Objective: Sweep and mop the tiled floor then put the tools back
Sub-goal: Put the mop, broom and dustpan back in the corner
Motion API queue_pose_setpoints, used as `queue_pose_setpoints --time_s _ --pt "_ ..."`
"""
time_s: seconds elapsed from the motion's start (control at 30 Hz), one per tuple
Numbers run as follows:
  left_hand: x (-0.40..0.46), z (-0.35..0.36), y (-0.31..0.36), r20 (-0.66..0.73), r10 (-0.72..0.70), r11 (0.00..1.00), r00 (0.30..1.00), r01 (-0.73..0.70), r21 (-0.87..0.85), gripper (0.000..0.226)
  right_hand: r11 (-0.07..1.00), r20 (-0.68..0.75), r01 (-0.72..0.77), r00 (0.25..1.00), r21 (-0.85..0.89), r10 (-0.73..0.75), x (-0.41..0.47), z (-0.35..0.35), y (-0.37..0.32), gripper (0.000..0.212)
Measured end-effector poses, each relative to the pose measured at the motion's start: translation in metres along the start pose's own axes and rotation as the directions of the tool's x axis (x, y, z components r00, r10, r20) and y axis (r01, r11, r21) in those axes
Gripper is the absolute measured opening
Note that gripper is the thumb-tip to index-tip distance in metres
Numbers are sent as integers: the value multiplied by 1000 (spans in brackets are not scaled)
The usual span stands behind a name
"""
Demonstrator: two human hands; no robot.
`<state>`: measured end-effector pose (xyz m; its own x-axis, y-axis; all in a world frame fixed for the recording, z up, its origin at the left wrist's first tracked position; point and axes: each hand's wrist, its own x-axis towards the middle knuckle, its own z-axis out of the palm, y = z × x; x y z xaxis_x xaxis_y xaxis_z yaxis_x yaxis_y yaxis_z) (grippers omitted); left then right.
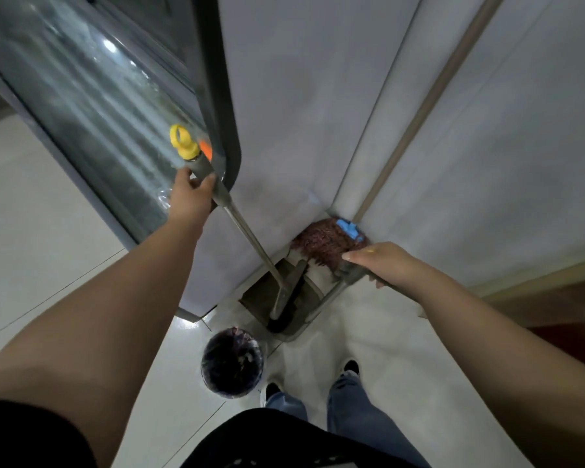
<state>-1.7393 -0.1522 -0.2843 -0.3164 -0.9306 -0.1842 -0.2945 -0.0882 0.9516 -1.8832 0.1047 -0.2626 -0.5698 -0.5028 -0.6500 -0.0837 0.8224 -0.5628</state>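
My left hand point(193, 192) grips the grey broom handle point(244, 228) just below its yellow hanging cap point(182, 143). The dark broom head point(286, 315) stands inside the grey dustpan point(298, 327) on the floor by the wall corner. My right hand point(382, 261) grips the top of the dustpan's upright handle point(335, 295). Behind them a mop with a reddish-brown string head point(321, 243) and blue clip point(348, 228) leans in the corner, its beige pole point(429, 96) running up the wall.
A glass-fronted cabinet point(108, 106) with a dark rounded frame stands at the left, close to my left hand. A small bin lined with a dark bag point(232, 361) sits on the white tiles near my feet point(350, 366). Grey wall panels close off the corner.
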Motion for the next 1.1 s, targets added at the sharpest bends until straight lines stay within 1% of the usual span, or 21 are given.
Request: queue_pose_setpoints --time_s 0.03,0.1,0.17,0.23,0.3,0.4,0.5,0.57,0.63,0.77,0.93,1.0,1.07,1.1 --pt "-3 2 1 8 20 999 1000 -20 31 17 1000 -5 15 1000 -6 -15 2 -4 -1 20" --pt "-13 9 3 99 63 997 993 -68 47 19 998 0 40 999 -48 -40 8 -12 -2 25" --pt "-29 13 5 184 134 987 974 -147 59 26 989 1 47 999 -138 -48 12 -21 -4 31" --pt "-45 13 11 225 199 968 954 -227 104 30 973 6 50 999 -226 -50 18 -30 -11 29" --pt "-58 14 20 237 266 940 934 -306 150 32 942 48 107 994 -318 -97 23 -40 -24 34" --pt "-74 22 38 222 380 877 898 -426 221 33 852 152 247 968 -462 -198 31 -52 -45 37" --pt "-85 35 51 226 419 844 879 -469 259 28 776 236 344 938 -528 -255 41 -68 -63 35" --pt "-89 44 55 202 409 850 890 -452 270 28 733 295 411 910 -542 -292 54 -82 -72 31" --pt "-94 55 59 180 377 862 909 -415 291 33 676 366 495 867 -545 -340 69 -94 -81 25" --pt "-101 76 61 124 260 896 958 -287 338 34 516 486 642 766 -567 -421 96 -107 -94 16" --pt "-114 92 59 3 152 926 988 -143 350 34 338 595 768 637 -544 -490 117 -108 -106 9" --pt "-119 94 57 -33 139 923 990 -118 365 32 293 607 766 635 -571 -477 128 -103 -99 19" --pt "-120 92 56 -73 132 928 989 -97 359 28 261 582 724 677 -639 -451 141 -102 -84 28" --pt "-119 90 56 -88 132 930 987 -93 355 26 281 542 692 706 -665 -456 148 -105 -76 30"
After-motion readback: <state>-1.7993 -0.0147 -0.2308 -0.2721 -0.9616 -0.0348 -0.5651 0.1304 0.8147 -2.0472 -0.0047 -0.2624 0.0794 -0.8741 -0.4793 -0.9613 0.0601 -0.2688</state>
